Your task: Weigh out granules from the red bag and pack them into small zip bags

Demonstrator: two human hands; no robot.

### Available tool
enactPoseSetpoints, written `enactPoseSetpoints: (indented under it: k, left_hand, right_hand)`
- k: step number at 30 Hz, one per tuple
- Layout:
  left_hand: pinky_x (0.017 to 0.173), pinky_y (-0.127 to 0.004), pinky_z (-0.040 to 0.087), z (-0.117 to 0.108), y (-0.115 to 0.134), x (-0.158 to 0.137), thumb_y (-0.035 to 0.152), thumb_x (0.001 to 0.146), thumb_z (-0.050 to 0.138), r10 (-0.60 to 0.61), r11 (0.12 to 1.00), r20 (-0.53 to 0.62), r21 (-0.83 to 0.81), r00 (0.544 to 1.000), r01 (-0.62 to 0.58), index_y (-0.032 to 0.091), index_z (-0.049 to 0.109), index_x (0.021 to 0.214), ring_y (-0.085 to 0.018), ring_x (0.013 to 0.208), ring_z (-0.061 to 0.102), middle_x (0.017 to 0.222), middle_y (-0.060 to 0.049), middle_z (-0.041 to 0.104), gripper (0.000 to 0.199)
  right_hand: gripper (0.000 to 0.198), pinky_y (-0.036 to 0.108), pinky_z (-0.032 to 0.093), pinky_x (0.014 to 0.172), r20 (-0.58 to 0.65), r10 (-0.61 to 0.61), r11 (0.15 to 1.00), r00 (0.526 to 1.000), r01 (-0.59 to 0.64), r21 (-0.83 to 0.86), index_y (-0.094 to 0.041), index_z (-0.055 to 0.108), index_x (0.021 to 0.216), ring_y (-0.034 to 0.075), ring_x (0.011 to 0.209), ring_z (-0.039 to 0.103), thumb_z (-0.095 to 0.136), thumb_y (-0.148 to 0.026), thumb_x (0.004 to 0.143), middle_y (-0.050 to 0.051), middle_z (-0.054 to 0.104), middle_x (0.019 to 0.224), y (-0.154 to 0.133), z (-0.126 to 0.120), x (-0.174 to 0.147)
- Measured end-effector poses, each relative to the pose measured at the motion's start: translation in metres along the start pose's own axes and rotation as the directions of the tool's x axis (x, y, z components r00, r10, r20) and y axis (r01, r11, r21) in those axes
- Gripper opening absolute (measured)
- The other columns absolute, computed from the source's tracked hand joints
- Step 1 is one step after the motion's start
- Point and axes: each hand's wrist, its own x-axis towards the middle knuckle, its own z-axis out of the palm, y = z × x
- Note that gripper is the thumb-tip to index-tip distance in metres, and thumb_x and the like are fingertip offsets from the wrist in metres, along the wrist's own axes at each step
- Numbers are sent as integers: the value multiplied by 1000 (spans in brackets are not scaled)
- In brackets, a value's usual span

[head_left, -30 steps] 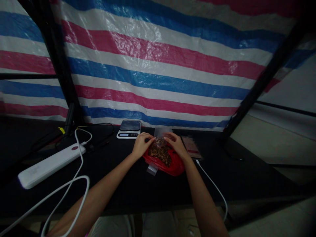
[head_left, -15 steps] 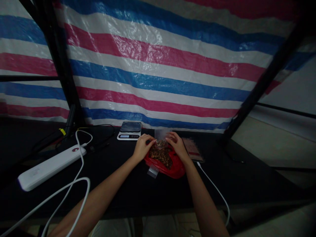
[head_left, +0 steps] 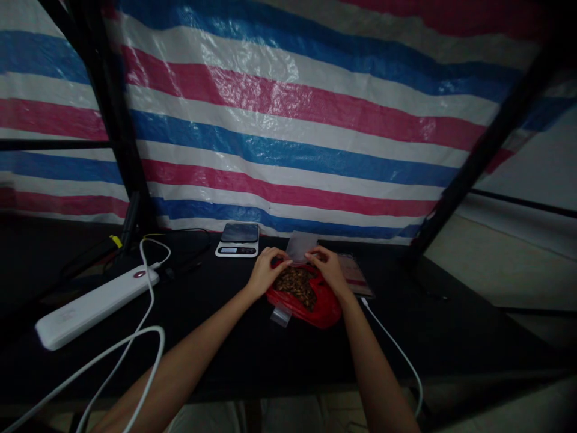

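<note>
A small clear plastic bag [head_left: 302,245] is held at the far edge of a red plastic bag [head_left: 322,313]. My left hand [head_left: 267,272] pinches its left side between thumb and fingers. At its right side, my right hand [head_left: 330,268] has thumb and fingertips closed on it too. The red bag lies spread on the table beneath my hands, with a heap of brown, seed-like pieces [head_left: 296,287] on it. Whether the clear bag has anything in it cannot be made out. Another small clear bag [head_left: 281,315] lies by the red bag's near left edge.
A white digital scale [head_left: 237,249] stands behind my left hand. A flat packet [head_left: 354,272] lies right of my right wrist. On the left are a long white power strip [head_left: 94,308] and loose white cable [head_left: 151,288]. A striped sheet [head_left: 288,132] hangs behind the black table [head_left: 433,325].
The clear bag has tilted, its upper part shifting right. Brown pieces visible in its lower part before no longer show there. My hands have moved slightly right and stay on the bag.
</note>
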Motion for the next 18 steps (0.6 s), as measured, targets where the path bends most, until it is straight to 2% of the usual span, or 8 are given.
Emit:
enactPoseSetpoints:
  k: [3,5,9,18]
  left_hand:
    - [72,-27,38,0,0,0,33,77,53,12,1000,31,18,999,-12,18,60,72,-14,77,51,75,0,60,17]
    - [72,-27,38,-1,0,0,33,77,52,4,1000,10,23,1000,-5,18,60,72,-15,77,50,75,-1,60,18]
    - [71,-27,38,-2,-2,0,33,77,53,-15,1000,-30,15,999,16,17,61,72,-14,75,50,74,-1,60,18]
    - [71,-27,37,-2,-3,1,31,78,52,-11,999,-33,48,999,12,18,61,72,-15,76,50,74,0,60,17]
  right_hand:
    - [24,24,42,58,1,-10,1000,1000,10,25,-15,61,74,14,61,55,60,-37,66,4,63,74,-4,0,-1]
    - [25,24,43,61,51,-6,1000,999,4,28,-16,62,81,14,65,56,60,-37,67,4,64,79,-5,1,-3]
    - [24,24,43,62,152,28,997,988,-16,-81,-17,65,80,15,66,57,60,-36,67,3,65,76,-2,3,-6]
    - [28,23,38,53,55,52,971,997,-38,-234,-18,68,73,15,57,55,58,-43,66,3,65,63,1,3,-6]
